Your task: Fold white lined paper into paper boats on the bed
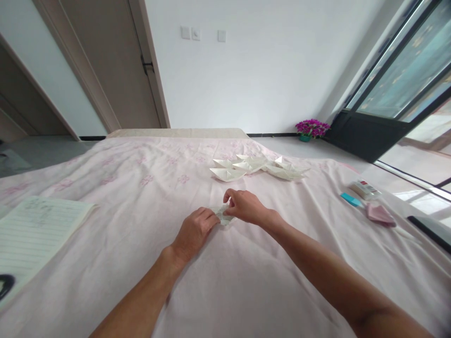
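Pink cloth (pixel 229 286): rumpled, printed with flowers farther off; it spreads beneath the folded paper (pixel 223 216) and on all sides of it.
Black-rimmed thing (pixel 10 282): well left of the folded paper and nearer to me, cut off at my view's edge.
Lined notebook (pixel 45 234): lying open-faced, well left of the folded paper, with faint marks near its top.
Dark slab (pixel 431 231): well to the right of the folded paper, only partly in view.
Left hand (pixel 198 229): my fingers lie close together, bent down over the left edge of the folded paper and holding it.
Folded paper: small, pale, with grey marks too blurred to read; it sits on the cloth between my hands.
Right hand (pixel 249 206): at the right side of the folded paper, half curled, forefinger hooked, a gap showing inside the curl; whether I pinch the sheet I cannot tell.
Pink piece (pixel 379 214), blue piece (pixel 350 199), clear packet (pixel 365 189): grouped well right of the folded paper.
White paper boats (pixel 229 175): clustered beyond the folded paper, mostly rightward, several touching or overlapping.
Purple flowers (pixel 313 126): in a green pot (pixel 305 138) on the floor, far beyond the folded paper, to its right.
Brown door (pixel 105 61): far beyond the folded paper, leftward, with a black handle (pixel 148 65).
White wall (pixel 282 70): behind everything, straight past the folded paper.
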The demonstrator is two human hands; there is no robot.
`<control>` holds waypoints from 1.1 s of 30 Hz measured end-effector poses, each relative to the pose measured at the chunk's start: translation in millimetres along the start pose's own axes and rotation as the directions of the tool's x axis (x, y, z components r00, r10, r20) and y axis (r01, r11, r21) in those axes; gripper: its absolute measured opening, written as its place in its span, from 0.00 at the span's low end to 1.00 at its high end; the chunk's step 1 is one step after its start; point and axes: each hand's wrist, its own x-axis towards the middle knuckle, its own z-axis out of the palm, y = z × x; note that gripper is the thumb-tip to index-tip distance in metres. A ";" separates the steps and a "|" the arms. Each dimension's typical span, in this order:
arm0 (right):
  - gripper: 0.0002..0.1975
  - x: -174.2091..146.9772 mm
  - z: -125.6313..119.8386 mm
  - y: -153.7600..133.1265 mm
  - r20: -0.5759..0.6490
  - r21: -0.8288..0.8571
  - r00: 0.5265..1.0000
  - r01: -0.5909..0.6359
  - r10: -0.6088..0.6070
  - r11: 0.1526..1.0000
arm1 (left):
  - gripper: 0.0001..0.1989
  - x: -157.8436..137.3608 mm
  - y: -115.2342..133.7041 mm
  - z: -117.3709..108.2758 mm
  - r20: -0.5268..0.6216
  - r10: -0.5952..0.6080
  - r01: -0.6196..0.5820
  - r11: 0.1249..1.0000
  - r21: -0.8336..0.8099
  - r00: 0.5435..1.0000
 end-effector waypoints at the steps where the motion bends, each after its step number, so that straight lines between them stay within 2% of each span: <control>1: 0.15 3.1 -2.0 -1.3 0.016 -0.048 1.000 0.024 -0.023 0.999 | 0.09 0.4 0.0 -0.5 0.004 0.007 -0.007 1.000 -0.003 1.000; 6: 0.03 12.2 -5.4 -6.3 0.075 -0.254 0.988 0.149 -0.134 0.956 | 0.10 1.4 0.3 -2.5 0.014 0.022 -0.022 0.999 -0.029 1.000; 17: 0.04 10.5 7.7 -15.4 0.068 -0.358 0.963 0.267 -0.260 0.895 | 0.09 2.3 0.3 -1.1 0.035 0.003 -0.002 1.000 -0.009 0.999; 20: 0.04 8.2 1.6 -10.6 0.059 -0.301 0.969 0.246 -0.240 0.921 | 0.09 0.9 1.3 -0.8 0.012 -0.018 0.018 1.000 0.013 1.000; 22: 0.03 3.0 -7.0 -3.9 0.014 -0.181 0.974 0.224 -0.225 0.958 | 0.09 -0.2 2.0 -0.3 -0.008 -0.021 0.021 1.000 0.021 1.000; 25: 0.09 -9.9 -21.2 8.8 -0.058 0.012 0.963 0.263 -0.262 0.965 | 0.09 -0.8 2.9 0.5 -0.046 -0.008 0.010 0.999 0.035 0.999; 29: 0.14 -25.5 -27.6 23.8 -0.040 0.016 0.968 0.247 -0.247 0.969 | 0.07 0.0 3.9 1.8 -0.112 -0.028 0.034 0.998 0.059 0.993; 33: 0.03 -30.4 -17.4 30.6 -0.035 0.077 0.972 0.234 -0.232 0.969 | 0.05 0.8 6.0 -0.5 -0.119 -0.063 0.073 0.994 0.084 0.991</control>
